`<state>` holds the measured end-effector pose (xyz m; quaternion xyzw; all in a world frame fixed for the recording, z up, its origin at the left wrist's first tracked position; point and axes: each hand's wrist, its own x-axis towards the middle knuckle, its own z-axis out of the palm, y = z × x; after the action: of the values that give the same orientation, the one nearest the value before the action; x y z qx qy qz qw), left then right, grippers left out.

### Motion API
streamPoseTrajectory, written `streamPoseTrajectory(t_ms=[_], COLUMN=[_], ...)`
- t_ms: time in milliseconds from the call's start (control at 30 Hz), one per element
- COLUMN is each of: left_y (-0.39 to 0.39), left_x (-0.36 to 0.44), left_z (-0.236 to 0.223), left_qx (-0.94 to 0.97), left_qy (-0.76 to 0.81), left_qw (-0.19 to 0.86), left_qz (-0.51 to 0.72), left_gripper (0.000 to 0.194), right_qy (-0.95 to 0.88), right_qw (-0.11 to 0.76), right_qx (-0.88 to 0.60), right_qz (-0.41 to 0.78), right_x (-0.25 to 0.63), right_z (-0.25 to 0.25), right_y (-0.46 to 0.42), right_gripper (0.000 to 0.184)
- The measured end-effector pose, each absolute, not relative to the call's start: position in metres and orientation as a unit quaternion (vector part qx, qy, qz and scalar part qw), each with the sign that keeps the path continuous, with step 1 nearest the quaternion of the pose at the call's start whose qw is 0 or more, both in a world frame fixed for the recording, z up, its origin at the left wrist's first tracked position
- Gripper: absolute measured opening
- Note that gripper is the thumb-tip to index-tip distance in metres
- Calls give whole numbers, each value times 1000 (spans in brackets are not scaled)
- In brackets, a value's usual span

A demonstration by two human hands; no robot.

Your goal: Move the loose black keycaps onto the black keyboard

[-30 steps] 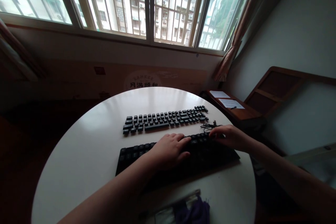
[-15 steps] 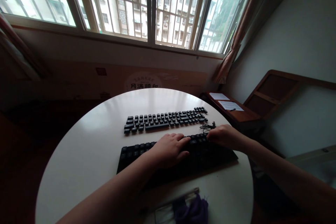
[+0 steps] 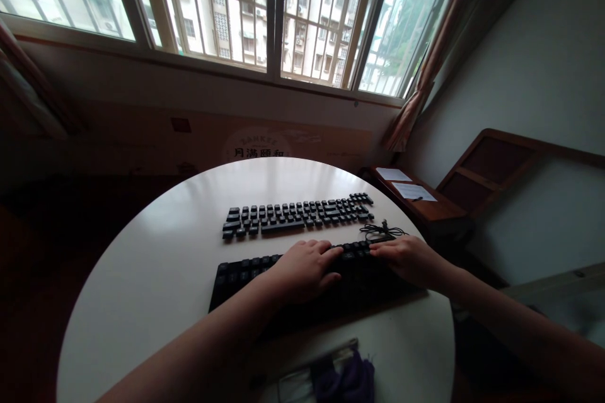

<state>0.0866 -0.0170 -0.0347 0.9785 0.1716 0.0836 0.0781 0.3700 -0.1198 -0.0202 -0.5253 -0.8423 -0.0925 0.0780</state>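
Note:
A black keyboard [image 3: 227, 289] lies across the white round table, with raised keycaps along its far rows. My left hand [image 3: 302, 271] rests on the middle of it, open, its fingers apart and lying over the keys. At the keyboard's right part, my right hand [image 3: 411, 258] touches the far-row keys with its fingertips, fingers stretched out and close together; its thumb is hidden. No loose keycap shows at those fingertips. Behind the keyboard, loose black keycaps [image 3: 283, 225] stand in rows. A coiled black cable [image 3: 382, 228] lies just beyond my right hand.
At the near side of the table [image 3: 132, 283] sit a purple cloth [image 3: 347, 378] and a clear packet [image 3: 295, 388]. Papers [image 3: 414, 191] and a pen lie on a wooden bench [image 3: 442, 206] to the right. A barred window [image 3: 274, 12] is ahead.
My right hand goes from bent, closed fingers at the far-row keys to stretched fingers resting there, a little lower. My left hand stays in place. The view has shifted slightly.

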Motion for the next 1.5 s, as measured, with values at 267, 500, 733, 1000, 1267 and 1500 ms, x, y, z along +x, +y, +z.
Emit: streamPoseTrajectory(t_ms=[267, 500, 733, 1000, 1267, 1500], left_y=[-18, -18, -19, -19, -19, -18], left_x=[86, 84, 84, 83, 82, 82], left_z=[-33, -32, -30, -30, -33, -32], left_qx=[977, 976, 975, 976, 974, 974], left_qy=[171, 175, 174, 176, 178, 176], left_qw=[83, 82, 92, 90, 94, 103], left_qz=[94, 104, 101, 95, 102, 100], left_gripper=[57, 56, 56, 58, 58, 59], right_qy=[-814, -801, -787, -797, -810, -802], right_qw=[106, 109, 185, 109, 100, 151], right_qx=[-566, -588, -587, -594, -574, -576], right_qz=[-81, -26, -40, 31, 58, -39], right_x=[373, 379, 363, 337, 340, 384], right_z=[-49, -76, -64, -76, -65, -16], right_y=[-148, -152, -140, -127, -133, -62], right_gripper=[53, 55, 66, 69, 71, 56])
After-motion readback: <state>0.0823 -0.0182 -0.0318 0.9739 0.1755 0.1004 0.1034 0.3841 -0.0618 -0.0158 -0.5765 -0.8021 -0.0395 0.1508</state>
